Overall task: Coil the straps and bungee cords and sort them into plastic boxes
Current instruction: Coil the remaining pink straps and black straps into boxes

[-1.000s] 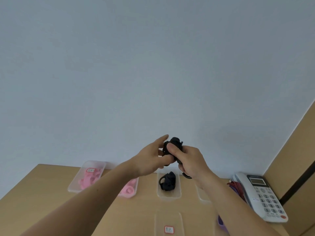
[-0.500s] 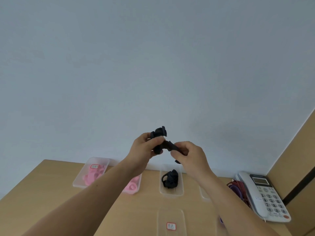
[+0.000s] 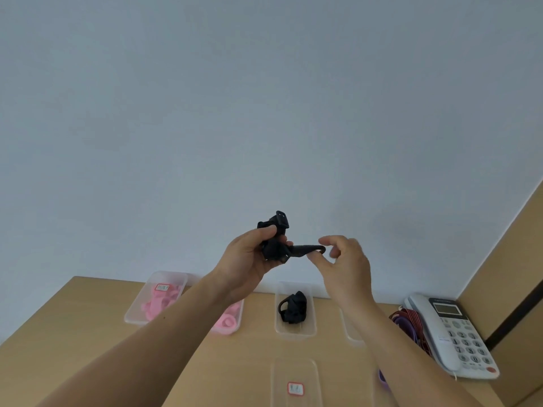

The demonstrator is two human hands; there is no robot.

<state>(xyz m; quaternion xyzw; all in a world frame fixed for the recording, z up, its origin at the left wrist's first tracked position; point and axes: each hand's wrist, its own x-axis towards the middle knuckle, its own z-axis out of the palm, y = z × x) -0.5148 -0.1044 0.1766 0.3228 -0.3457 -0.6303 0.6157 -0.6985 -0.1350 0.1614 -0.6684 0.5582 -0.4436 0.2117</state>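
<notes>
Head view, left hand (image 3: 249,259): fingers and thumb clamped round a black coiled webbing strap (image 3: 271,248), held up before the pale wall, above the light wooden table (image 3: 88,318).
Strap's tail (image 3: 305,249): a dark hook-tipped end juts towards the right hand.
Right hand (image 3: 346,262): fingers loosely bent, thumb under the tail's tip, index arched above it; whether they pinch it, I cannot tell.
Far-left clear plastic box (image 3: 176,276): pink coils (image 3: 155,304) inside.
Second clear box (image 3: 239,312): another pink coil (image 3: 224,323), partly behind the left arm.
Middle clear box (image 3: 295,333): a black coiled strap (image 3: 293,308).
Near clear box (image 3: 282,374): bears a red-edged label.
Right edge: red and purple cords (image 3: 408,320) beside a white desk telephone (image 3: 458,336).
</notes>
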